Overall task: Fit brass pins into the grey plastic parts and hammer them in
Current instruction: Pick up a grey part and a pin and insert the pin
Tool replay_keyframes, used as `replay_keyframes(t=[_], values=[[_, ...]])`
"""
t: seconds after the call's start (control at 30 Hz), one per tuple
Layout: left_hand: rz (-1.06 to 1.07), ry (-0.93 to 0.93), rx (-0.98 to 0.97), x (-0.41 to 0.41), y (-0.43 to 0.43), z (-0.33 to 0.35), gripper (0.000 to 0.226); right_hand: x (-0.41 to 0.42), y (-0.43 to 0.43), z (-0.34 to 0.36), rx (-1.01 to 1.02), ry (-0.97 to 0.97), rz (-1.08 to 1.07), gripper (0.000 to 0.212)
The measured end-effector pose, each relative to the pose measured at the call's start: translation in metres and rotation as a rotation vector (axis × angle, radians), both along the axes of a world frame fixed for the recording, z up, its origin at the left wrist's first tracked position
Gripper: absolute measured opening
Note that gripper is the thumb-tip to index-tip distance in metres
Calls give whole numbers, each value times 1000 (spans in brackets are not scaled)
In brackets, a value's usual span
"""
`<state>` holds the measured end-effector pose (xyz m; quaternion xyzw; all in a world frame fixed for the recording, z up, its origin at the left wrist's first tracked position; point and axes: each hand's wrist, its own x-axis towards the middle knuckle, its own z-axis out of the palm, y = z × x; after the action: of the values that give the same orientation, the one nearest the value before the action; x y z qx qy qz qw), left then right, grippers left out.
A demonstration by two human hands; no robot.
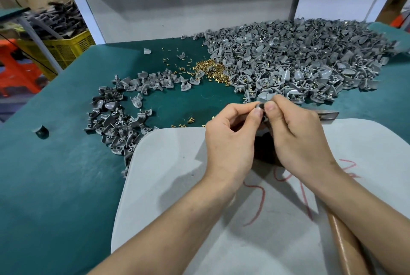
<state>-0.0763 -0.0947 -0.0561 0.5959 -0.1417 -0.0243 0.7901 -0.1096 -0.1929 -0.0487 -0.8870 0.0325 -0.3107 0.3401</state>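
My left hand [230, 137] and my right hand [297, 139] meet above the far edge of a grey-white board [168, 186]. Both pinch a small dark grey plastic part [261, 108] between thumbs and forefingers. Whether a pin sits in it is hidden by the fingers. A heap of brass pins [210, 70] lies on the green table beyond. A large pile of grey plastic parts [299, 59] spreads at the back right, and a smaller pile [117, 117] lies to the left. A hammer's wooden handle [346, 243] shows at the lower right; its metal head [328, 116] pokes out behind my right hand.
The green table [55, 175] carries a few loose brass pins [184, 122] by the board's far edge and a small dark cap [42, 131] at the left. A yellow crate [64, 48] and an orange stool [17, 68] stand off the table's left side. A grey wall backs the bench.
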Motion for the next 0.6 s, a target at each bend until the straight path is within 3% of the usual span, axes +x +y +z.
replay_keyframes(t=[0.17, 0.37, 0.6], values=[[-103, -27, -28, 2, 1, 6, 17, -2, -16, 1, 275, 23, 142, 36], [-125, -129, 9, 2, 5, 8, 19, -1, -19, 1, 306, 11, 164, 34], [-114, -178, 142, 4, 5, 6, 39, -2, -20, 4, 364, -8, 160, 27]])
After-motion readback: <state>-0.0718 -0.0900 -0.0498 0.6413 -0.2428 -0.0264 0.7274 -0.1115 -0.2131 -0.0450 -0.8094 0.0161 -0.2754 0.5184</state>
